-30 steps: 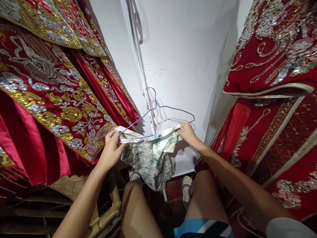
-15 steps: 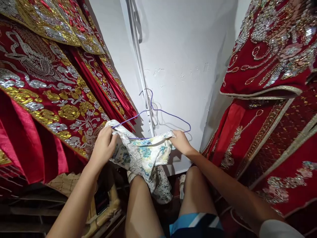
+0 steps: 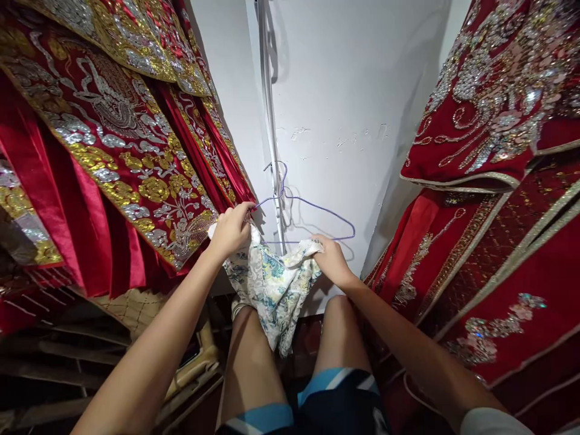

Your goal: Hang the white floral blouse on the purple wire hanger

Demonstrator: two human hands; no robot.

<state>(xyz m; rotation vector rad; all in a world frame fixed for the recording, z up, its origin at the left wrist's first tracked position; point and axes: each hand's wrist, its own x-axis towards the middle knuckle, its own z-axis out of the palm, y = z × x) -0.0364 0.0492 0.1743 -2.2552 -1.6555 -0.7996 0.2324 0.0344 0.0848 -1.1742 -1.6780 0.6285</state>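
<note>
A white garment (image 3: 276, 284) with a blue, green and yellow floral print hangs between my two hands above my knees. My left hand (image 3: 231, 231) is closed at its upper left edge, with the fingertips against the left arm of a purple wire hanger (image 3: 324, 208). The cloth covers the hanger's lower left part. My right hand (image 3: 330, 261) pinches the garment's upper right edge, just below the hanger's right arm, which sticks out bare. The hanger's hook points up in front of a white upright pole (image 3: 267, 115).
Red embroidered robes with gold and silver sequins (image 3: 154, 187) hang close on my left. Red beaded garments (image 3: 489, 115) hang on the right. A pale wall (image 3: 344, 78) stands ahead. A bamboo-like frame (image 3: 194, 362) is at lower left.
My left hand has moved up and right along the hanger's left arm, bunching the cloth inward. My right hand has stayed at the garment's right edge. The view has shifted slightly.
</note>
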